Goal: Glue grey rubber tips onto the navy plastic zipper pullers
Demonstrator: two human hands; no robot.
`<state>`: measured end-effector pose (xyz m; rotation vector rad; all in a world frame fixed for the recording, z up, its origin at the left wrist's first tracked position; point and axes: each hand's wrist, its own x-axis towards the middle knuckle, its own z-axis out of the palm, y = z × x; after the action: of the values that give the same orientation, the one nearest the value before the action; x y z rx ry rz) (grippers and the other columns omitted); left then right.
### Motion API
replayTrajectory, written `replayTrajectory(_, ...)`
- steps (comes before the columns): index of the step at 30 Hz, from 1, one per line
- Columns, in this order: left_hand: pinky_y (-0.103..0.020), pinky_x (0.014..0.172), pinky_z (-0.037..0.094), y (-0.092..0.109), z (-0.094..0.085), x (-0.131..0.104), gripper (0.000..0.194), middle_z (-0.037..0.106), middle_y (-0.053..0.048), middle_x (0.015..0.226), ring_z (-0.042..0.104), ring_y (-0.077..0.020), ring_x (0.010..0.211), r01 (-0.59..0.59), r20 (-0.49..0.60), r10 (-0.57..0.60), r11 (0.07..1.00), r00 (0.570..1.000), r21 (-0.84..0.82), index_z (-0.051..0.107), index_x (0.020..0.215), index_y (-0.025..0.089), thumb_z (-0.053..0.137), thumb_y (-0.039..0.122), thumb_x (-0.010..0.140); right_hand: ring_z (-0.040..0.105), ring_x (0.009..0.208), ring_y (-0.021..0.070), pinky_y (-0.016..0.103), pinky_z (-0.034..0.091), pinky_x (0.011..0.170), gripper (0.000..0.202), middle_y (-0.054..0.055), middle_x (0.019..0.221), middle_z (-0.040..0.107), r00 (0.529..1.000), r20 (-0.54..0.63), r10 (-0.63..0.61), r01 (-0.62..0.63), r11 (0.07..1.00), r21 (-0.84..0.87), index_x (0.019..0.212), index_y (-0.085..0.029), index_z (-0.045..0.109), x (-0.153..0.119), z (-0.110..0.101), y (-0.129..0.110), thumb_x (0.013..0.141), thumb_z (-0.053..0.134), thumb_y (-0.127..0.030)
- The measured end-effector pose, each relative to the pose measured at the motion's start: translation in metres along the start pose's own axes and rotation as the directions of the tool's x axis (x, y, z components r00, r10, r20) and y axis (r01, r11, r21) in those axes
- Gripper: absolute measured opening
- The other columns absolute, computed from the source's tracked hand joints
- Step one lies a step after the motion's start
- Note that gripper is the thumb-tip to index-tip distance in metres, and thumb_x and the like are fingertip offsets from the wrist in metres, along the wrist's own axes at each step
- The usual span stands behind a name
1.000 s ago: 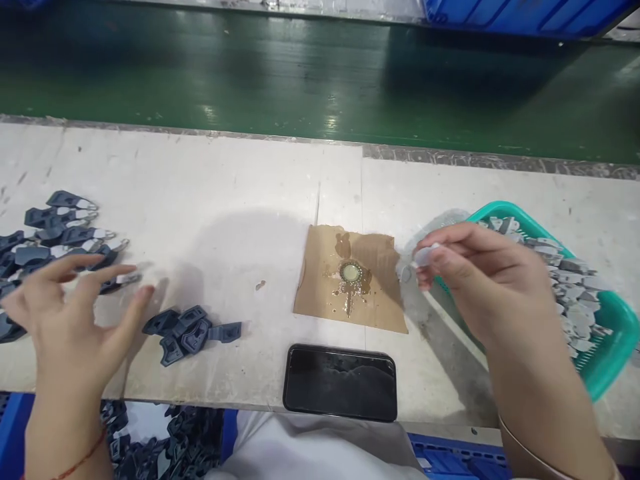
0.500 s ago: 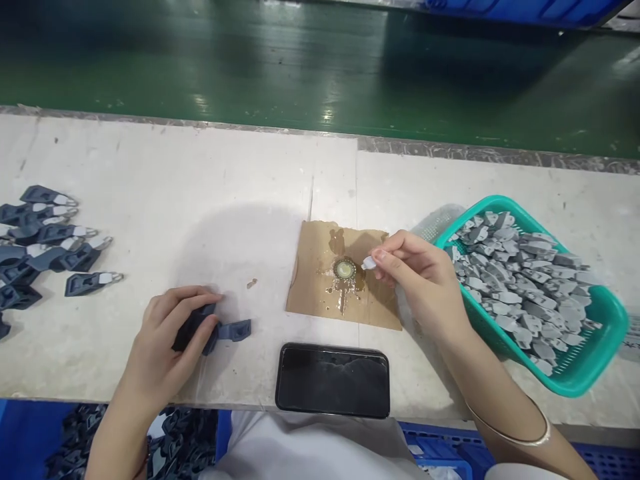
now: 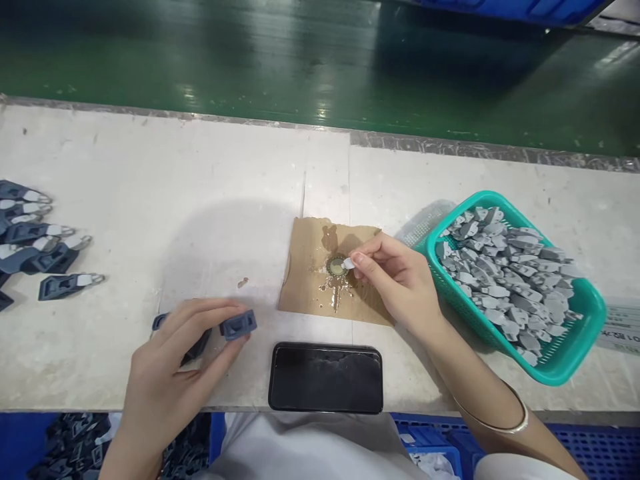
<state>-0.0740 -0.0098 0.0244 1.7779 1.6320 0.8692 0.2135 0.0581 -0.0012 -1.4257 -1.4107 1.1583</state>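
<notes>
My right hand (image 3: pixel 397 280) pinches a small pale grey plastic piece (image 3: pixel 349 264) between thumb and fingertips. The tip of that piece is at the small round cap (image 3: pixel 337 267) of yellowish liquid; whether it touches the liquid I cannot tell. Beneath the cap lies a piece of brown cardboard (image 3: pixel 310 293), wet with drops and stains. My left hand (image 3: pixel 175 360) grips a dark blue-grey plastic part (image 3: pixel 239 325) between thumb and index finger. More dark parts (image 3: pixel 200 345) lie under its palm, partly hidden.
A green basket (image 3: pixel 595 313) heaped with grey pieces (image 3: pixel 510 280) stands right. Dark parts with pale tips (image 3: pixel 55 287) lie left. A black phone (image 3: pixel 326 378) rests near the front edge. Beyond the table runs a green belt (image 3: pixel 260 80). Below left is a bin of dark parts (image 3: pixel 75 447).
My right hand has moved the grey piece left to the cap. My left hand has taken hold of a dark plastic part. The view has shifted slightly.
</notes>
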Motion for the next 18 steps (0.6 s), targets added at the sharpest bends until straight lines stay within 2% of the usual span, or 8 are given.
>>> replayTrajectory(2, -0.034, 0.085, 0.059, 0.015, 0.012, 0.0, 0.008, 0.078, -0.003, 0.1, 0.073, -0.0246, 0.098, 0.18, 0.023, -0.179, 0.96, 0.984, -0.214, 0.076, 0.098, 0.029, 0.075, 0.028, 0.09, 0.06, 0.063, 0.0155, 0.03, 0.045, 0.058, 0.023, 0.0, 0.07, 0.067, 1.0, 0.015, -0.007, 0.008, 0.999, -0.048, 0.082, -0.022, 0.067, -0.001, 0.0, 0.001, 0.099, 0.067, -0.04)
replayTrajectory(3, -0.034, 0.084, 0.06, 0.021, 0.019, 0.001, 0.011, 0.078, -0.004, 0.099, 0.074, -0.0245, 0.096, 0.253, 0.052, -0.249, 0.915, 0.967, -0.314, 0.076, 0.101, 0.028, 0.076, 0.029, 0.09, 0.06, 0.063, 0.0157, 0.03, 0.045, 0.057, 0.024, 0.0, 0.07, 0.067, 1.0, 0.021, -0.007, 0.008, 0.998, -0.067, 0.083, -0.023, 0.066, -0.001, 0.0, 0.002, 0.099, 0.067, -0.04)
replayTrajectory(6, -0.034, 0.083, 0.063, 0.031, 0.035, 0.006, 0.027, 0.078, -0.004, 0.1, 0.077, -0.0225, 0.089, 0.369, 0.161, -0.336, 0.772, 0.928, -0.518, 0.075, 0.114, 0.026, 0.079, 0.028, 0.088, 0.059, 0.063, 0.0157, 0.031, 0.044, 0.057, 0.023, 0.0, 0.071, 0.067, 1.0, 0.006, -0.01, 0.011, 0.997, -0.074, 0.084, -0.023, 0.065, -0.001, 0.0, 0.004, 0.1, 0.067, -0.04)
replayTrajectory(9, -0.033, 0.085, 0.062, 0.031, 0.045, 0.012, 0.017, 0.078, -0.005, 0.099, 0.077, -0.0225, 0.092, 0.391, 0.245, -0.305, 0.721, 0.92, -0.572, 0.079, 0.104, 0.025, 0.079, 0.024, 0.086, 0.062, 0.068, 0.0166, 0.032, 0.049, 0.064, 0.018, 0.0, 0.076, 0.069, 0.997, -0.062, -0.04, 0.037, 0.998, -0.049, 0.088, -0.024, 0.067, 0.001, 0.001, 0.005, 0.1, 0.067, -0.038)
replayTrajectory(11, -0.032, 0.086, 0.061, 0.027, 0.048, 0.014, 0.013, 0.079, -0.005, 0.097, 0.076, -0.0228, 0.095, 0.372, 0.248, -0.28, 0.755, 0.928, -0.541, 0.079, 0.097, 0.025, 0.082, 0.024, 0.084, 0.064, 0.073, 0.0177, 0.034, 0.052, 0.07, 0.017, 0.0, 0.08, 0.07, 0.99, -0.118, -0.073, 0.068, 0.996, -0.051, 0.09, -0.025, 0.067, 0.003, 0.002, 0.004, 0.101, 0.067, -0.037)
replayTrajectory(14, -0.031, 0.08, 0.06, 0.023, 0.05, 0.015, 0.016, 0.08, -0.005, 0.096, 0.072, -0.021, 0.089, 0.352, 0.204, -0.288, 0.812, 0.936, -0.466, 0.08, 0.095, 0.025, 0.086, 0.026, 0.08, 0.067, 0.078, 0.0187, 0.036, 0.055, 0.076, 0.016, 0.001, 0.083, 0.072, 0.978, -0.174, -0.118, 0.111, 0.992, -0.052, 0.09, -0.025, 0.067, 0.006, 0.004, 0.004, 0.1, 0.067, -0.038)
replayTrajectory(16, -0.03, 0.076, 0.06, 0.022, 0.052, 0.017, 0.018, 0.08, -0.005, 0.096, 0.072, -0.0208, 0.088, 0.37, 0.195, -0.314, 0.787, 0.929, -0.494, 0.079, 0.094, 0.024, 0.088, 0.027, 0.079, 0.068, 0.078, 0.0184, 0.035, 0.057, 0.076, 0.016, 0.001, 0.085, 0.073, 0.973, -0.19, -0.13, 0.124, 0.991, -0.042, 0.091, -0.025, 0.067, 0.009, 0.005, 0.004, 0.1, 0.067, -0.037)
replayTrajectory(18, -0.028, 0.078, 0.062, 0.022, 0.054, 0.018, 0.019, 0.08, -0.005, 0.096, 0.075, -0.0209, 0.092, 0.389, 0.219, -0.322, 0.724, 0.921, -0.57, 0.075, 0.093, 0.023, 0.088, 0.027, 0.079, 0.068, 0.077, 0.0174, 0.034, 0.057, 0.076, 0.015, 0.001, 0.087, 0.074, 0.973, -0.193, -0.129, 0.129, 0.992, -0.014, 0.091, -0.025, 0.067, 0.012, 0.004, 0.004, 0.1, 0.067, -0.037)
